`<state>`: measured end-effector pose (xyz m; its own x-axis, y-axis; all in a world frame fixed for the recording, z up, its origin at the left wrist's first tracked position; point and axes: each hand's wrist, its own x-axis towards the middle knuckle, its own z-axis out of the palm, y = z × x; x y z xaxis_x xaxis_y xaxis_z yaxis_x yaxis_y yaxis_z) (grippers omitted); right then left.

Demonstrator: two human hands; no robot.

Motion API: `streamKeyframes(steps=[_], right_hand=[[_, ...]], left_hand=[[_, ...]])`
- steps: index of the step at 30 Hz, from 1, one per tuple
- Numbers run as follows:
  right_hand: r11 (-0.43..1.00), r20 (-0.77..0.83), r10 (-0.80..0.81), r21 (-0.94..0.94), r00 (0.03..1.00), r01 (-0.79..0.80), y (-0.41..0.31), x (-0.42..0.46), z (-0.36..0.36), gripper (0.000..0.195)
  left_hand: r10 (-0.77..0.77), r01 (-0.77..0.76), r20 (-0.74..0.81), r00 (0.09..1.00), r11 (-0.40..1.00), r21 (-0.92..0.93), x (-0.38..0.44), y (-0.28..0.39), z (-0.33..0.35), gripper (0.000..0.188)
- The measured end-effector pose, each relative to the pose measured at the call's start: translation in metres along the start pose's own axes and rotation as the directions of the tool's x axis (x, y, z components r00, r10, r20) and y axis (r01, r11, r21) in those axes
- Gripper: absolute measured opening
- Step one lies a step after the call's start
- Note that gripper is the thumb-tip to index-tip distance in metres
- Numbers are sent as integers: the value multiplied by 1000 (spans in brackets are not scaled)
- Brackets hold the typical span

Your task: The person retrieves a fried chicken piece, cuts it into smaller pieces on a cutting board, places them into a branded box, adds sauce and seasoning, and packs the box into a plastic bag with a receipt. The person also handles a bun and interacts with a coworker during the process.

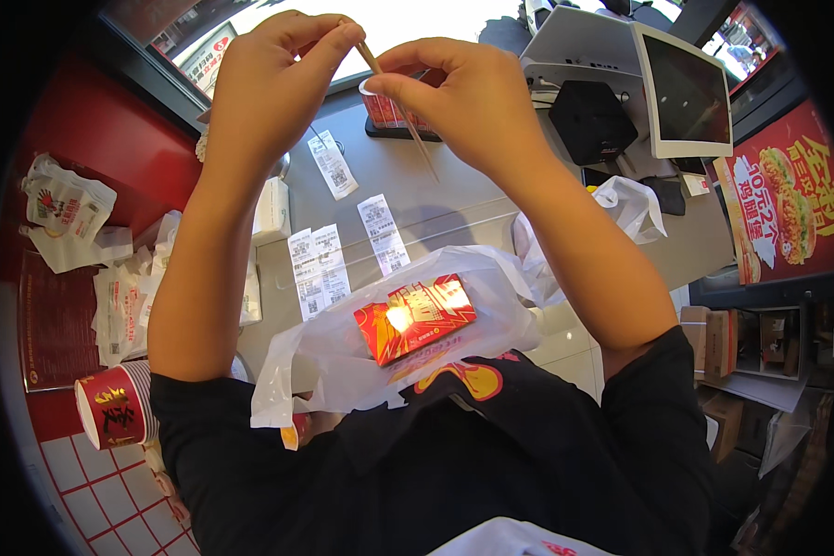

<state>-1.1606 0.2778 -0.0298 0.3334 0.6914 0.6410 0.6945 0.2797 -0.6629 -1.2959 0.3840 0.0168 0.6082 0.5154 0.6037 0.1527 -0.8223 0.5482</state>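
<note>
Both hands are raised over the far side of the counter. My left hand (278, 76) pinches the upper end of some thin wooden sticks (406, 115) between thumb and fingers. My right hand (459, 97) touches the same sticks a little lower, its thumb and fingertips closed around them. The sticks slant down to the right; their exact kind and number cannot be told. Close to my body, a red and yellow printed food box (424, 313) lies in a translucent white plastic bag (507, 278), whose mouth is open. Glare covers part of the box.
Several printed receipts (332, 165) lie on the grey counter (445, 201). A red printed container (382, 110) stands behind them. At right are a black box-shaped device (593, 121), a white-framed screen (688, 94) and another plastic bag (629, 205). Stacked paper buckets (115, 406) and hanging bags (69, 201) are at left.
</note>
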Motion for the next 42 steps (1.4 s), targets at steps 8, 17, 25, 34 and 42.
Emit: streamKeyframes(steps=[8,17,25,34,42], right_hand=[[975,84,186,109,979,-194,-10,-13,-30,24],[895,133,267,332,954,-297,-24,-21,-45,24],[899,152,11,431,988,-76,-52,-85,-65,14],[987,293,160,-43,942,-155,25,-182,-21,11],[842,20,493,239,870,-483,62,-234,-22,8]], left_hand=[[79,-80,14,997,989,126,-17,45,13,17],[-78,87,88,993,991,-102,-18,72,16,22],[44,-144,511,858,977,159,-82,109,-58,17],[-373,-12,799,471,903,429,-218,21,78,30],[-534,81,671,514,809,582,-236,6,153,80]])
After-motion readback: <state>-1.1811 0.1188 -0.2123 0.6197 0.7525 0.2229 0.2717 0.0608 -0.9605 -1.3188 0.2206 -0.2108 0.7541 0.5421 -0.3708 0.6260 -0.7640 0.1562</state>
